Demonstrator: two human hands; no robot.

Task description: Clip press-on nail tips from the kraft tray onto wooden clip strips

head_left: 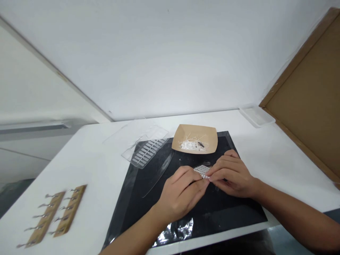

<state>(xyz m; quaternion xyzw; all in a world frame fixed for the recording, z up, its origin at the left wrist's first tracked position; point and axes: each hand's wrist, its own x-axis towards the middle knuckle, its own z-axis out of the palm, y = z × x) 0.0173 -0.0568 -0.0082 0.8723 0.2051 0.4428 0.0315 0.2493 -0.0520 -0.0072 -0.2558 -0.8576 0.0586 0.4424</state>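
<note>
A small sheet of white dots in rows [202, 169] is between my two hands above the black mat [148, 198]. My left hand [183, 193] pinches its near edge, with the fingers bent together. From the other side my right hand [230, 174] pinches the same edge, its fingertips touching those of my left hand. My fingers cover part of the sheet, and anything smaller between the fingertips cannot be made out.
Behind my hands stands a brown paper tray [212, 136] with white scraps. A clear plastic tray with slots [146, 152] and a thin clear strip [160, 173] lie left. Two wooden strips [46, 221] [71, 209] bear metal clips. A translucent container [257, 117] and cardboard [305, 92] are right.
</note>
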